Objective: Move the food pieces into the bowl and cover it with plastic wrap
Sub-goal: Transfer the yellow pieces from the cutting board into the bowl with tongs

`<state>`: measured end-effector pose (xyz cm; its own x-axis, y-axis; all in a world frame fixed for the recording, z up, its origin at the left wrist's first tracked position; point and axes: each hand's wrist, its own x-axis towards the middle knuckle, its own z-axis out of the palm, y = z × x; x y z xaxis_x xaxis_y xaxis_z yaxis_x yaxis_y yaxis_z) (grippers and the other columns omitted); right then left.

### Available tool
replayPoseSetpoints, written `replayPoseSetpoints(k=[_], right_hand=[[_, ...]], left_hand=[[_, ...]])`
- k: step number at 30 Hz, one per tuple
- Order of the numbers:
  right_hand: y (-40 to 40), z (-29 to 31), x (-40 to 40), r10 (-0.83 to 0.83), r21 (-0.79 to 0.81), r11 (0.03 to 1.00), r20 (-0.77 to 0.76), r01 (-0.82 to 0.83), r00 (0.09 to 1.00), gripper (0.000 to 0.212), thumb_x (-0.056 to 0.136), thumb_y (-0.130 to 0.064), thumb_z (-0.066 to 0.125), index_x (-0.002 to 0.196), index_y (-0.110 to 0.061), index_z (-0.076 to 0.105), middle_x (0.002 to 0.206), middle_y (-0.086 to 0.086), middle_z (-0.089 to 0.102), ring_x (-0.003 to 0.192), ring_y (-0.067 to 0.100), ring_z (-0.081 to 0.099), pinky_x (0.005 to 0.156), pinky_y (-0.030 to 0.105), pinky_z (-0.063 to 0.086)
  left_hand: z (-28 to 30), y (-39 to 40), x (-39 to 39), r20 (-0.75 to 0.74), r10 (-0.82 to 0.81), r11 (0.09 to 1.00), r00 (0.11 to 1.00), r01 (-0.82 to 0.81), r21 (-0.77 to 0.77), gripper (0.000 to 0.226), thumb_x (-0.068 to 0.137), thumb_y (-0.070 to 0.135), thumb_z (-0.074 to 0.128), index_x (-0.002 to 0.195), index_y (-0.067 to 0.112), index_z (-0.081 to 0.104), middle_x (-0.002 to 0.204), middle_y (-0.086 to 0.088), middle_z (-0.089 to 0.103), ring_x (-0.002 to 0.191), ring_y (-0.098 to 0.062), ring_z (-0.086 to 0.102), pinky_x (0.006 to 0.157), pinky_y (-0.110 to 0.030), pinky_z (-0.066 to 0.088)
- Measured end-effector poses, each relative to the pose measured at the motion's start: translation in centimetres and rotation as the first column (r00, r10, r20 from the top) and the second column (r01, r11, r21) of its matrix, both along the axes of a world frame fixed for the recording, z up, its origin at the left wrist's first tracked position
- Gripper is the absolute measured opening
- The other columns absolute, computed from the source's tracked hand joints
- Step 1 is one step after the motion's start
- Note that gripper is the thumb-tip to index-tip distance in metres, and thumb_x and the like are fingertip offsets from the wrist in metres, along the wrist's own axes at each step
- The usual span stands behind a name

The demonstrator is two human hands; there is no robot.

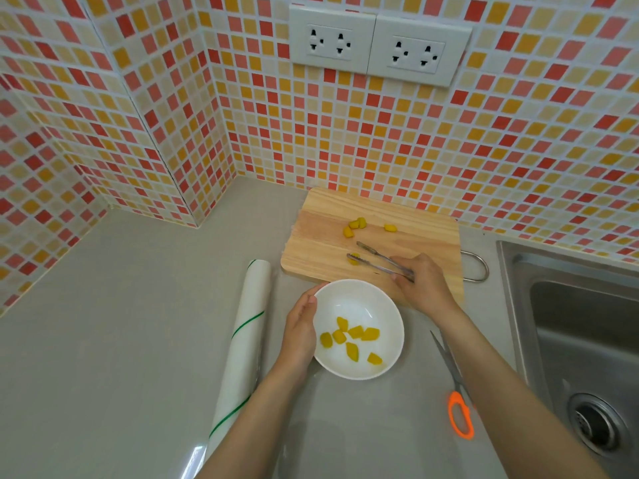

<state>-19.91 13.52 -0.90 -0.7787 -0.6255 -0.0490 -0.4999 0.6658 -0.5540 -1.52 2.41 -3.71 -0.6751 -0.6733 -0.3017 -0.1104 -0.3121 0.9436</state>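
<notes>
A white bowl (pixel 363 305) sits on the grey counter with several yellow food pieces (pixel 352 335) inside. My left hand (pixel 301 326) cups the bowl's left rim. My right hand (pixel 423 280) grips metal tongs (pixel 380 262) over the wooden cutting board (pixel 318 243). The tong tips are spread, and one yellow piece (pixel 354 255) lies at the lower tip. Several more yellow pieces (pixel 358 224) lie farther back on the board, one of them (pixel 390 228) apart to the right. A roll of plastic wrap (pixel 242 344) lies left of the bowl.
Scissors with orange handles (pixel 458 406) lie on the counter right of the bowl, partly under my right forearm. A steel sink (pixel 581 326) takes up the right side. Tiled walls with power sockets (pixel 378 46) close off the back and left.
</notes>
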Motion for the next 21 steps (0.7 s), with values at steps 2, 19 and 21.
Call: replayPoseSetpoints(k=[2, 19, 21], right_hand=[[0.0, -0.4, 0.2, 0.038, 0.004, 0.999, 0.013, -0.038, 0.999, 0.036, 0.085, -0.010, 0.061, 0.120, -0.015, 0.063, 0.096, 0.023, 0.058, 0.101, 0.033, 0.052, 0.065, 0.022, 0.023], [5.2, 4.6, 4.8, 0.196, -0.114, 0.976, 0.084, -0.186, 0.977, 0.037, 0.083, -0.004, 0.064, 0.119, -0.012, 0.063, 0.089, 0.008, 0.053, 0.077, 0.003, 0.048, 0.071, 0.001, 0.035], [5.7, 5.0, 5.0, 0.206, -0.078, 0.977, 0.086, -0.199, 0.975, 0.040, 0.084, -0.006, 0.065, 0.123, -0.015, 0.060, 0.088, 0.003, 0.049, 0.076, 0.002, 0.046, 0.070, 0.002, 0.035]], left_hand=[[0.1, 0.0, 0.0, -0.001, 0.001, 1.000, 1.000, -0.001, -0.002, 0.034, 0.099, 0.018, 0.035, 0.097, 0.030, 0.066, 0.092, 0.014, 0.069, 0.076, 0.009, 0.065, 0.059, -0.007, 0.048], [0.4, 0.1, 0.0, 0.004, -0.017, 1.000, 1.000, 0.017, 0.021, 0.031, 0.099, 0.019, 0.034, 0.105, 0.024, 0.064, 0.098, 0.006, 0.069, 0.079, 0.002, 0.067, 0.060, -0.010, 0.051], [0.4, 0.1, 0.0, 0.002, -0.020, 1.000, 1.000, 0.020, 0.024, 0.031, 0.100, 0.019, 0.033, 0.108, 0.021, 0.063, 0.099, 0.006, 0.069, 0.079, 0.002, 0.067, 0.061, -0.010, 0.051]])
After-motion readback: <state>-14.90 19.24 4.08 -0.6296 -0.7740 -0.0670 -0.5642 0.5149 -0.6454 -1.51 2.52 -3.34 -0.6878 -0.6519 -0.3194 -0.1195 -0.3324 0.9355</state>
